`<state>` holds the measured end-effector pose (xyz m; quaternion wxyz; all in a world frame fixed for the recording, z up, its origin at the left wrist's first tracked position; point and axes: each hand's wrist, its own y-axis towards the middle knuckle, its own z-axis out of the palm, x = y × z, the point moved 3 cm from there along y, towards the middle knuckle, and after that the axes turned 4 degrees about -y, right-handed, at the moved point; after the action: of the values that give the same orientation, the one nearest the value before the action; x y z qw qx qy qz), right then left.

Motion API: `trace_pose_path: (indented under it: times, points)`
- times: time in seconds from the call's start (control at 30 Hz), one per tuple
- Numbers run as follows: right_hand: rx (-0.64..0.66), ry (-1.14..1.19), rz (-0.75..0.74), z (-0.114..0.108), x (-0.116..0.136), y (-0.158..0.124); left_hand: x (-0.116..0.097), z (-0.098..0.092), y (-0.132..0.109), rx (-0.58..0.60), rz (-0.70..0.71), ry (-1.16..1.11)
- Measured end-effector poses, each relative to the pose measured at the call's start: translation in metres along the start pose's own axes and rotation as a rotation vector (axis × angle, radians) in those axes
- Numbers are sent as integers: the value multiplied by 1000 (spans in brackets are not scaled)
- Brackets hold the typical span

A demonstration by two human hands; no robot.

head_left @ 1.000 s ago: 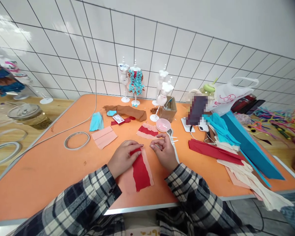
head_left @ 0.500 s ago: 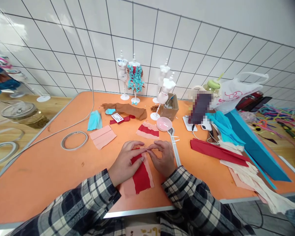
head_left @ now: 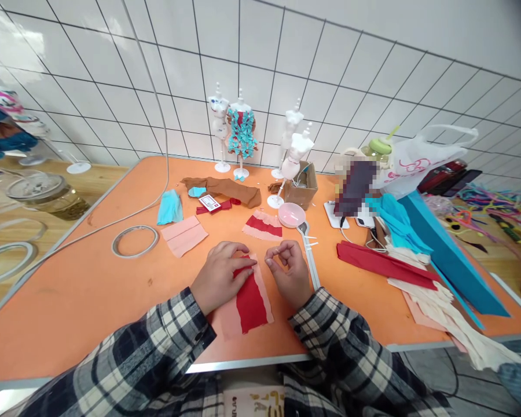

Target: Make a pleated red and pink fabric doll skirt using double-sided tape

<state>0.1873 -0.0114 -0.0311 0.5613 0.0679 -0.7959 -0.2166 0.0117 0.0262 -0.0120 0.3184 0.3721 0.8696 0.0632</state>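
A red crepe strip lies on a wider pink strip at the near edge of the orange table. My left hand rests on the top end of the strips, fingers curled down and pinching the red paper. My right hand sits just to the right of the strips, fingers pinched together on something too small to make out. A gap separates the two hands.
A pleated red-and-pink piece, a pink dish and a white tool lie just beyond. Small mannequins, a cardboard box, a tape ring, pink paper and stacked crepe sheets surround them.
My right hand came in to meet the left at the strip's top half a second ago, then drew back right. The left hand stayed on the red strip.
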Motion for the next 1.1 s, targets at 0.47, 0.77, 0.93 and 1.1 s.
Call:
trace_pose_path:
  times: [0.47, 0.77, 0.93, 1.1]
  points:
    - [229, -339, -48, 7, -39, 31, 12, 16, 11, 83, -151, 209]
    - [294, -303, -11, 7, -40, 28, 6, 16, 14, 81, -146, 177]
    - [321, -308, -33, 7, -38, 27, 8, 16, 14, 122, -116, 168]
    - [329, -319, -92, 5, -31, 27, 5, 13, 10, 144, -50, 216]
